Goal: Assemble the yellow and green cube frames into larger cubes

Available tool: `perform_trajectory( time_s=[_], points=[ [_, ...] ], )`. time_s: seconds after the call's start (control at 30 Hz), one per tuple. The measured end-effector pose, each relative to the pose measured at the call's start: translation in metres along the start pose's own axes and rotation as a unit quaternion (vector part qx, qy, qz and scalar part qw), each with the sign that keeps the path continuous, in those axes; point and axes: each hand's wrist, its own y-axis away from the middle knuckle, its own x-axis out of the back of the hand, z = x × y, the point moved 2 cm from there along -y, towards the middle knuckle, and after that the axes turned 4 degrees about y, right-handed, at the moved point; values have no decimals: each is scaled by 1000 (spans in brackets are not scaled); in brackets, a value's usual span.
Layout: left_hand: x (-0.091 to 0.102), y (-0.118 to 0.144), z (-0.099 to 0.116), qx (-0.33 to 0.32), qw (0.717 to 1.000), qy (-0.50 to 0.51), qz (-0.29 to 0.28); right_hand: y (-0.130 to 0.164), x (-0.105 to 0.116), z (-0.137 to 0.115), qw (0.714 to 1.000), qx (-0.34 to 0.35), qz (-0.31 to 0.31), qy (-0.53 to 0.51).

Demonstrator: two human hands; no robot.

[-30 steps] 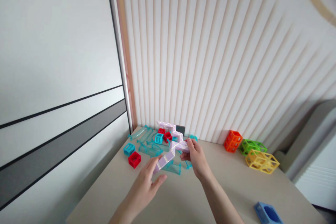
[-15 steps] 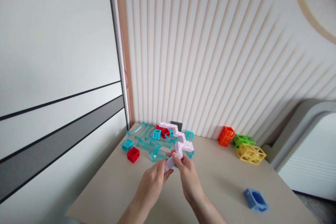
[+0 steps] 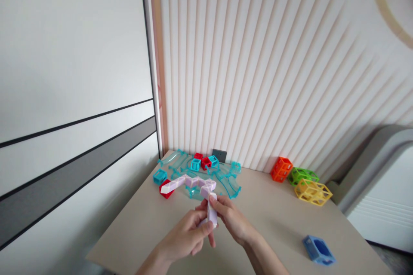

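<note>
A pale lilac and white snake puzzle (image 3: pixel 193 182) is held above the table, its far part zigzagging out to the left. My left hand (image 3: pixel 195 228) grips its near end between thumb and fingers. My right hand (image 3: pixel 224 210) pinches it a little farther up, thumb on top near the bend. Behind the puzzle lie several clear teal track pieces (image 3: pixel 230 182). The puzzle's free tip hides part of a red cube frame (image 3: pixel 167 190) on the table, with a teal cube frame (image 3: pixel 159 176) beside that.
More red and teal cubes (image 3: pixel 195 164) stand at the back by the ribbed wall. To the right are orange (image 3: pixel 282 169), green (image 3: pixel 301 175) and yellow (image 3: pixel 312 192) block frames. A blue block (image 3: pixel 318 249) lies near the right front edge.
The snake puzzle's far part has swung from pointing away at the back to pointing left. My left hand has turned, its thumb now across the near end. The view has shifted slightly.
</note>
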Motion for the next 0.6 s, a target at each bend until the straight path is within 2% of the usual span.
perform_trajectory(
  time_s=[0.07,0.1,0.17,0.23,0.3,0.37,0.43,0.5,0.6],
  points=[
    [5,-2,-1,17,999,4,-29,-3,0,2,1000,-1,-9,25],
    [8,-4,-1,17,1000,-3,-22,-7,0,4,1000,-1,-4,31],
    [18,-10,0,-11,998,-44,45,-20,2,10,999,9,30,39],
    [33,-18,2,-68,980,-119,146,-40,7,18,994,22,84,67],
    [50,-28,5,-129,943,-208,227,-63,13,26,982,22,138,128],
    [67,-38,8,-173,900,-296,268,-87,18,31,973,13,158,165],
    [84,-49,10,-189,880,-346,265,-105,21,33,969,7,161,188],
    [96,-57,12,-189,878,-362,248,-115,22,32,963,4,160,216],
    [107,-64,17,-186,884,-364,227,-111,30,26,947,4,159,280]
  ],
)
